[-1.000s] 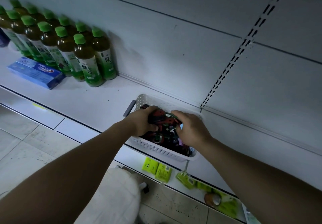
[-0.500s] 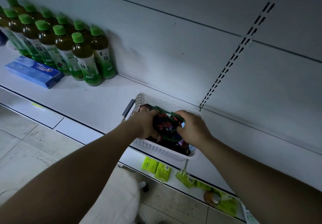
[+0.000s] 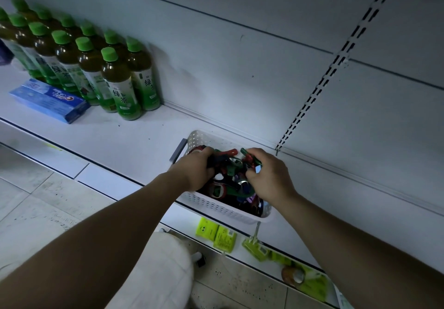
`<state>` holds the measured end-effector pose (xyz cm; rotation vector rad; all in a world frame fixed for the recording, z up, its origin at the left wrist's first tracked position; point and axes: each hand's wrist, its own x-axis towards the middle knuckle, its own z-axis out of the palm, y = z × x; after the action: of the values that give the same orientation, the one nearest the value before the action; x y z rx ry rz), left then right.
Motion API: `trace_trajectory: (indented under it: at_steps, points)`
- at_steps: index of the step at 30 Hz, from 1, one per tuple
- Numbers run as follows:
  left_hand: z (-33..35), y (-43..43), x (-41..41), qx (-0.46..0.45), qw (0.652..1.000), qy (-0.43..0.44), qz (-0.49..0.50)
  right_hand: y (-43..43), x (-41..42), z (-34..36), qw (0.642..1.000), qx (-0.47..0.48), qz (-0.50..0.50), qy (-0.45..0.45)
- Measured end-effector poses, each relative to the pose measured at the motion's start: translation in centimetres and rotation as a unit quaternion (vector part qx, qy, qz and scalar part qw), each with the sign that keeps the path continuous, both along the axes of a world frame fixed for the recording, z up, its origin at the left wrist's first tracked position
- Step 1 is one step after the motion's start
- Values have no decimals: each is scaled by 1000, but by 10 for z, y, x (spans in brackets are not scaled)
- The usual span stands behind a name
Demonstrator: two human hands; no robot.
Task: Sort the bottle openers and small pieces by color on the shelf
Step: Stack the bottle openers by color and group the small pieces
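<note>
Bottle openers (image 3: 222, 189) heaped in white basket (image 3: 216, 206) on shelf (image 3: 134, 145); left hand (image 3: 194, 169), right hand (image 3: 269, 176) fingers (image 3: 254, 156) grasping some.

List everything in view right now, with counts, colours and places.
shelf: one, white, across the frame.
basket: one, white, shelf's front edge, centre.
bottle openers and small pieces: count unclear, red, green, black, piled in the basket.
tea bottles: about a dozen, brown with green caps, shelf's far left.
toothpaste boxes: apparently two, blue, in front of the tea bottles.
packets: several, yellow-green, lower down, below the basket.
rounded object: one, white, low between the arms.
left hand: one, basket's left side, grips dark pieces.
right hand: one, basket's right side, grips red and green pieces.
</note>
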<state>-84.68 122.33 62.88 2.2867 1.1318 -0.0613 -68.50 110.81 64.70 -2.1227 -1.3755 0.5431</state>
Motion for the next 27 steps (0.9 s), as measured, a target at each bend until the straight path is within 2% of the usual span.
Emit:
trace_trajectory:
  at_steps: [5,8,10,15,20,24,27]
  points:
    - [11,1,3,-31,993,-81,76,6,-4,15,1000,15,-5,10]
    - [17,0,2,-72,987,-101,100,8,-4,22,999,22,-18,22]
    - [22,-2,0,-61,988,-92,104,8,-2,28,998,30,-33,40]
    - [42,-9,-9,-3,992,-93,82,3,-7,53,994,56,-62,77]
    - [83,-27,-23,50,992,-108,46,-15,-24,98,990,95,-76,77]
    - [123,-53,-42,95,990,-107,-2,-57,-46,143,983,118,-84,110]
    - [153,-81,-57,102,987,-114,-46,-100,-62,170,984,122,-103,83]
